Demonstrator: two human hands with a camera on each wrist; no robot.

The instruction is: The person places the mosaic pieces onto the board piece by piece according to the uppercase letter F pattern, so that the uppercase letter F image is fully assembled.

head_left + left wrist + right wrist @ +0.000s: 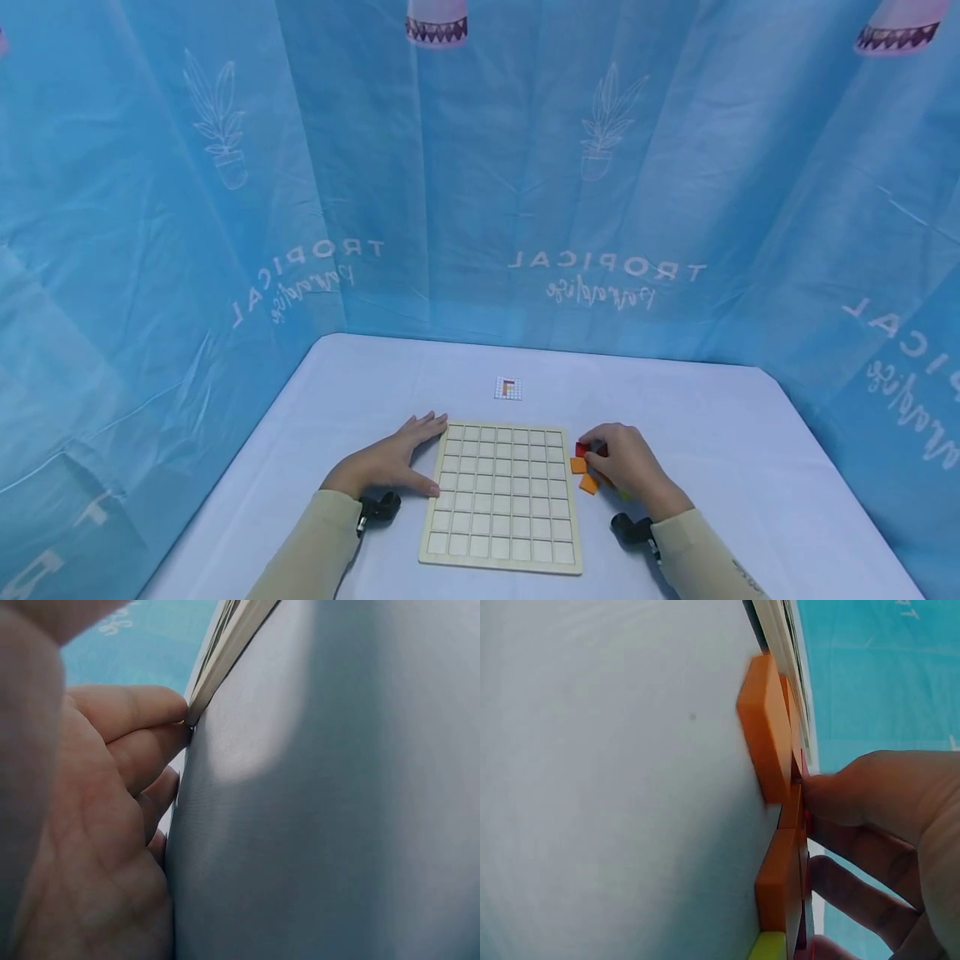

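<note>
A pale wooden board [498,565] with a grid of bare square cells lies flat on the white table. My left hand [390,458] is spread along its left edge, thumb at the frame and fingertips near the top left corner; in the left wrist view fingertips [169,705] meet the board's side. Just right of the board, my right hand [633,467] bends over a small group of square tiles, thumb and forefinger pinching a red tile [581,448]. Two orange tiles [577,465] lie beside the fingers. A yellow-green tile [769,946] shows at the bottom of the right wrist view; the palm hides others.
Beyond the board lies a small card [508,388] printed with a grid and a coloured pattern. Blue printed curtains [480,183] hang behind and at both sides of the table [390,367]. Black wrist cameras [633,529] sit close over the tabletop.
</note>
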